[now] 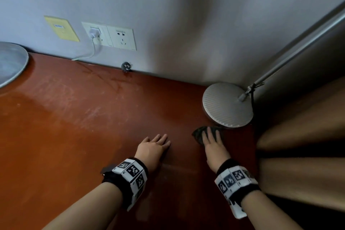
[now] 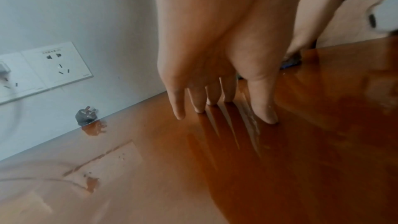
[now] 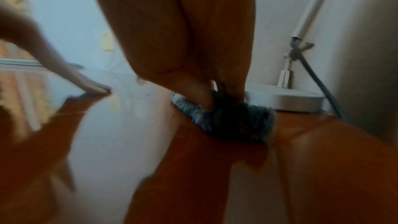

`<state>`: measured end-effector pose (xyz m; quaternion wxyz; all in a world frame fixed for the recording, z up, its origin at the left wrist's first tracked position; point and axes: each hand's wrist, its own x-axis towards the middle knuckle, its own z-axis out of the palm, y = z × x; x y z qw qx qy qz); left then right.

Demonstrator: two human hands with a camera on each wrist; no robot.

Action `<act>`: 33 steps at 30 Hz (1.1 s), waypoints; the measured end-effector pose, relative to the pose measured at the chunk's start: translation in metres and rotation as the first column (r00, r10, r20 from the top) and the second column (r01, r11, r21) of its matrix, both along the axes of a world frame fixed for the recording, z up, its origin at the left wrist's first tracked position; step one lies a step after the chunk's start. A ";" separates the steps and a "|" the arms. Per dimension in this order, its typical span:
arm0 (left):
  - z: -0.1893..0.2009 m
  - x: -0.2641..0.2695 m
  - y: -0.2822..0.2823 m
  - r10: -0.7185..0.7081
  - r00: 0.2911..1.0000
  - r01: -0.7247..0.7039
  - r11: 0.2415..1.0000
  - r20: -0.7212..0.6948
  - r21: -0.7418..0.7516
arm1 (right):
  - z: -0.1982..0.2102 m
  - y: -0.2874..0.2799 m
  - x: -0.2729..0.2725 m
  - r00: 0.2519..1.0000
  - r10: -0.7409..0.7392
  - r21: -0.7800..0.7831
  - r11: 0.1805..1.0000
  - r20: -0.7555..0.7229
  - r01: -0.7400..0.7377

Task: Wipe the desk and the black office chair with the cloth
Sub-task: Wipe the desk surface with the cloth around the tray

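Reddish-brown and glossy, the surface (image 1: pixel 78 136) is being shown running back to a pale grey wall (image 1: pixel 168 5), with faint dusty streaks and smears catching the light across its far left and middle. At the far left a round, dull metal dish (image 1: pixel 9 61) is overlapping the frame edge. Further right, wall sockets (image 1: pixel 110 35) are being occupied by a white plug and cable (image 1: pixel 93 33), and a loose dark plug (image 1: pixel 126 66) is lying where surface meets wall.

Near centre, the left hand (image 1: pixel 154 148) is being rested flat, fingers straight and slightly spread, with the fingertips (image 2: pixel 267 117) touching the polished top and nothing being held; it is judged to be serving as a brace. Just to its right, the right hand (image 1: pixel 212 145) is being pressed palm-down, fingers extended, onto the cloth (image 1: pixel 199 132), a dark, fuzzy, crumpled pad lying just beside the ribbed disc base of a metal lamp (image 1: pixel 227 105).

For a good stroke, the cloth is best being kept flat under even pressure and being drawn in overlapping passes toward the streaked left area, while the rim of the lamp base is being skirted closely so that its cable is not being snagged. At the far right, tan curtain folds (image 1: pixel 302 136) are hanging. No black office chair is being seen in any view.
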<state>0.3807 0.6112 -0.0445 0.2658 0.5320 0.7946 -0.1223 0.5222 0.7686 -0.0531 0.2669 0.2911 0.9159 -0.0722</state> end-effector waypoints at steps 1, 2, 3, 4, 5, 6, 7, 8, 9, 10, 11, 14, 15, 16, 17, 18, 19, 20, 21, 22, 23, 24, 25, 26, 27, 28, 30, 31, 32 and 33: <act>0.000 0.000 -0.001 -0.007 1.000 0.007 1.000 -0.003 0.001 | -0.001 -0.012 0.004 0.999 0.040 -0.036 0.999 -0.028 -0.041; 0.001 0.000 -0.002 -0.017 1.000 0.017 1.000 -0.003 -0.001 | -0.001 -0.021 0.008 0.994 0.093 -0.073 0.993 -0.054 -0.097; 0.002 0.001 -0.004 -0.030 1.000 0.030 0.999 -0.001 -0.010 | 0.000 -0.025 0.010 0.988 0.134 -0.109 0.984 -0.077 -0.142; 0.003 0.000 -0.006 -0.041 0.999 0.041 0.999 -0.002 -0.020 | 0.002 -0.021 0.009 0.985 0.144 -0.142 0.977 -0.091 -0.156; 0.003 0.001 -0.008 -0.054 0.999 0.054 0.998 -0.004 -0.031 | 0.003 -0.014 0.006 0.989 0.118 -0.167 0.977 -0.093 -0.132; 0.004 0.000 -0.011 -0.064 0.998 0.063 0.997 -0.008 -0.038 | 0.004 -0.005 0.002 0.993 0.074 -0.171 0.981 -0.087 -0.088; 0.005 0.000 -0.016 -0.072 0.997 0.071 0.997 -0.013 -0.041 | 0.005 0.001 -0.001 0.997 0.026 -0.163 0.986 -0.075 -0.038; 0.006 -0.001 -0.020 -0.076 0.997 0.075 0.997 -0.020 -0.035 | 0.006 0.002 -0.005 0.998 -0.015 -0.152 0.988 -0.061 0.005; 0.007 -0.003 -0.025 -0.072 0.997 0.072 0.997 -0.024 -0.014 | 0.008 -0.004 -0.009 0.998 -0.042 -0.147 0.989 -0.047 0.035; 0.007 -0.004 -0.029 -0.060 0.998 0.061 0.998 -0.023 0.023 | 0.010 -0.017 -0.011 0.998 -0.048 -0.151 0.988 -0.035 0.042; 0.006 -0.005 -0.033 -0.042 0.999 0.043 0.997 -0.021 0.066 | 0.011 -0.034 -0.011 0.999 -0.028 -0.159 0.987 -0.028 0.023; 0.005 -0.012 -0.044 -0.022 1.000 0.025 0.985 -0.020 0.170 | 0.011 -0.097 -0.006 0.994 0.100 -0.181 0.977 -0.054 -0.108; 0.005 -0.015 -0.047 -0.027 1.000 0.028 0.982 -0.008 0.185 | 0.009 -0.117 -0.005 0.991 0.115 -0.191 0.974 -0.068 -0.126; 0.005 -0.017 -0.050 -0.037 0.999 0.035 0.980 0.006 0.198 | 0.008 -0.135 -0.004 0.990 0.121 -0.199 0.971 -0.072 -0.133; 0.006 -0.020 -0.053 -0.054 0.998 0.050 0.977 0.014 0.209 | 0.008 -0.150 -0.005 0.991 0.117 -0.212 0.969 -0.065 -0.128; 0.008 -0.022 -0.057 -0.076 0.997 0.071 0.972 0.014 0.222 | 0.007 -0.164 -0.006 0.993 0.104 -0.228 0.967 -0.055 -0.114; 0.010 -0.025 -0.062 -0.098 0.995 0.094 0.967 0.008 0.235 | 0.006 -0.175 -0.006 0.994 0.091 -0.239 0.966 -0.056 -0.102; 0.011 -0.027 -0.068 -0.121 0.993 0.118 0.961 -0.001 0.249 | 0.006 -0.184 -0.007 0.994 0.084 -0.243 0.965 -0.065 -0.097; 0.013 -0.028 -0.075 -0.140 0.990 0.136 0.954 -0.002 0.266 | 0.011 -0.192 -0.007 0.994 0.068 -0.248 0.965 -0.087 -0.088; 0.013 -0.030 -0.081 -0.157 0.988 0.149 0.947 0.008 0.284 | 0.016 -0.196 -0.005 0.990 0.009 -0.252 0.967 -0.140 -0.045; 0.014 -0.031 -0.086 -0.170 0.985 0.153 0.942 0.030 0.300 | 0.021 -0.197 -0.002 0.966 -0.117 -0.256 0.965 -0.230 0.056; 0.014 -0.032 -0.089 -0.169 0.984 0.144 0.943 0.060 0.301 | 0.026 -0.195 0.002 0.893 -0.294 -0.259 0.942 -0.340 0.212; 0.013 -0.033 -0.093 -0.170 0.981 0.137 0.947 0.092 0.289 | 0.030 -0.194 0.007 0.772 -0.467 -0.253 0.884 -0.432 0.393; 0.010 -0.033 -0.095 -0.158 0.980 0.121 0.955 0.121 0.269 | 0.030 -0.192 0.015 0.647 -0.582 -0.231 0.804 -0.493 0.547; 0.008 -0.031 -0.096 -0.146 0.979 0.109 0.965 0.143 0.239 | 0.029 -0.191 0.021 0.558 -0.667 -0.213 0.715 -0.494 0.666; 0.006 -0.028 -0.097 -0.133 0.977 0.098 0.974 0.165 0.206 | 0.027 -0.192 0.026 0.505 -0.748 -0.211 0.628 -0.432 0.749; 0.003 -0.019 -0.095 -0.095 0.972 0.063 0.986 0.213 0.152 | 0.020 -0.199 0.027 0.478 -0.848 -0.228 0.524 -0.228 0.821; 0.002 -0.014 -0.093 -0.067 0.968 0.035 0.990 0.240 0.136 | 0.018 -0.203 0.025 0.469 -0.867 -0.231 0.498 -0.170 0.836; 0.001 -0.011 -0.092 -0.027 0.962 -0.007 0.992 0.271 0.126 | 0.015 -0.207 0.021 0.452 -0.879 -0.237 0.477 -0.154 0.847; 0.001 -0.008 -0.090 0.022 0.950 -0.063 0.990 0.311 0.123 | 0.014 -0.211 0.016 0.428 -0.889 -0.259 0.457 -0.163 0.851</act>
